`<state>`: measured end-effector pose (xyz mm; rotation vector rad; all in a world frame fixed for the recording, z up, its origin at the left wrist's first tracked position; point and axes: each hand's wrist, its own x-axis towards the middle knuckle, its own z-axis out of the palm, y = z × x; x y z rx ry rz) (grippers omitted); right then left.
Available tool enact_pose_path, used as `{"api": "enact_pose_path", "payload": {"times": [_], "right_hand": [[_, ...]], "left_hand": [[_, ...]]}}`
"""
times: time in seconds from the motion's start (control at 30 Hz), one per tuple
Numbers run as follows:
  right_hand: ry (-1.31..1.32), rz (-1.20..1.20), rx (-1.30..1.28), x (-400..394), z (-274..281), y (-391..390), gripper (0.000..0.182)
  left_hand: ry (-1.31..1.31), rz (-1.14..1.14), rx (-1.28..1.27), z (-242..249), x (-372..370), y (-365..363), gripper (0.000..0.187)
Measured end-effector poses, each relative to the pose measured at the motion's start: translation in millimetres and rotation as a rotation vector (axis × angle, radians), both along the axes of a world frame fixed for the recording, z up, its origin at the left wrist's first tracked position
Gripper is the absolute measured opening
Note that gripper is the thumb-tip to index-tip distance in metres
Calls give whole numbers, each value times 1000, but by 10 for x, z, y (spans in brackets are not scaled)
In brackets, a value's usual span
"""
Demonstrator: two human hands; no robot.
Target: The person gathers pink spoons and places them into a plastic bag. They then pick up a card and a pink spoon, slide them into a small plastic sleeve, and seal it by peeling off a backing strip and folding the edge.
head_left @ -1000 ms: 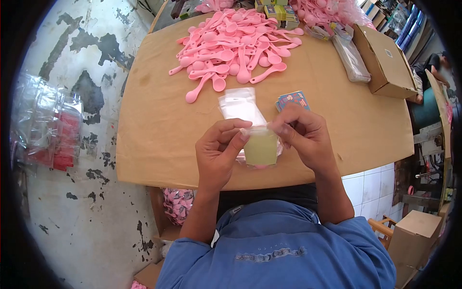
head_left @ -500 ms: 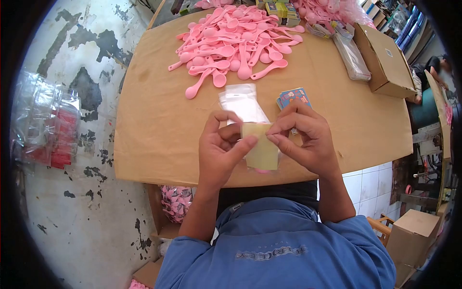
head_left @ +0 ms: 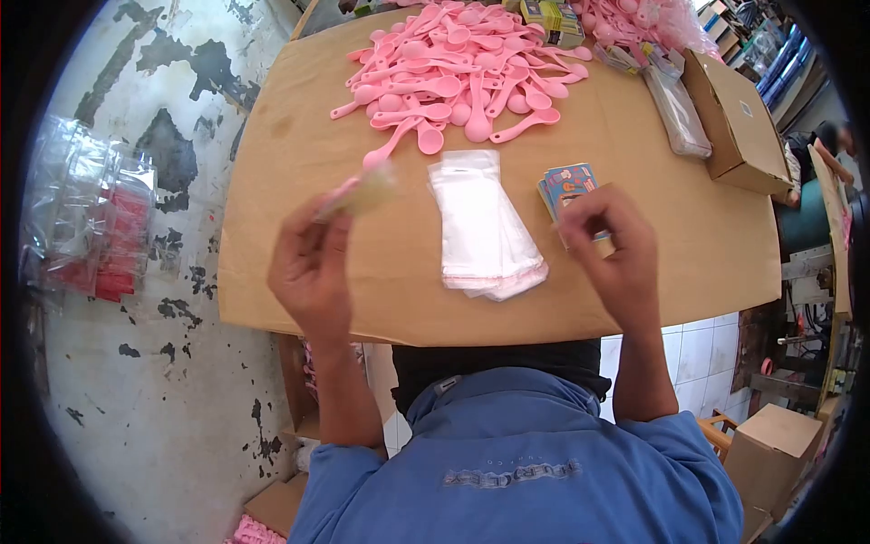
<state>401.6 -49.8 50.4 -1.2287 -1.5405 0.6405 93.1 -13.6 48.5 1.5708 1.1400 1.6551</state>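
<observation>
My left hand [head_left: 313, 267] is raised over the left part of the table, its fingers closed on a small clear bag [head_left: 362, 192] with something pale yellow and pink in it, blurred by motion. My right hand [head_left: 616, 254] is at the near edge of a stack of blue printed cards [head_left: 571, 181]. Its fingers are curled in, and whatever they may hold is hidden. Between both hands lies a fanned pile of clear plastic bags [head_left: 476, 218]. Beyond them is a large heap of pink spoons [head_left: 462, 63].
A cardboard box [head_left: 739, 122] stands at the table's right, beside a pack of clear sleeves [head_left: 678, 113]. Another bundle of cards [head_left: 551, 20] sits behind the spoons. Clear and red plastic packaging [head_left: 95, 213] lies off to the left. Part of another person [head_left: 829, 145] shows at far right.
My hands have parted. The left has carried the small bag left and away from my body, uncovering the pile of clear bags. My right hand has moved slightly right and nearer my body.
</observation>
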Motion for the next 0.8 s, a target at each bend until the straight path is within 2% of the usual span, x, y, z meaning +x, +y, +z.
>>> {"api": "enact_pose_path", "payload": {"times": [0.07, 0.1, 0.2, 0.23, 0.3, 0.43, 0.5, 0.6, 0.7, 0.8], "right_hand": [[-163, -220, 63, 172, -2, 57, 14], [-245, -334, 94, 256, -6, 81, 16], [-296, -416, -20, 428, -104, 127, 26], [-228, -388, -111, 439, -152, 121, 27], [-92, -321, -292, 441, -251, 109, 31], [-20, -273, -353, 442, -335, 143, 36], [57, -269, -369, 477, -326, 157, 37], [-7, -292, -435, 511, -246, 153, 32], [12, -369, -254, 476, -295, 149, 27], [-190, -468, 77, 460, -362, 196, 25]], "left_hand": [[169, 71, 6, 4, -203, 115, 27], [343, 81, -63, 2, -291, 158, 29], [752, 222, -59, -65, -201, 107, 36], [753, 255, 79, -157, -123, 128, 29], [762, 171, -93, -242, 154, 67, 26], [793, 26, -339, -310, 607, 42, 29], [759, 2, -365, -327, 618, 90, 31], [603, -36, -462, -316, 616, 109, 30], [420, -41, -498, -406, 487, 109, 25], [403, -16, -397, -416, 420, 64, 21]]}}
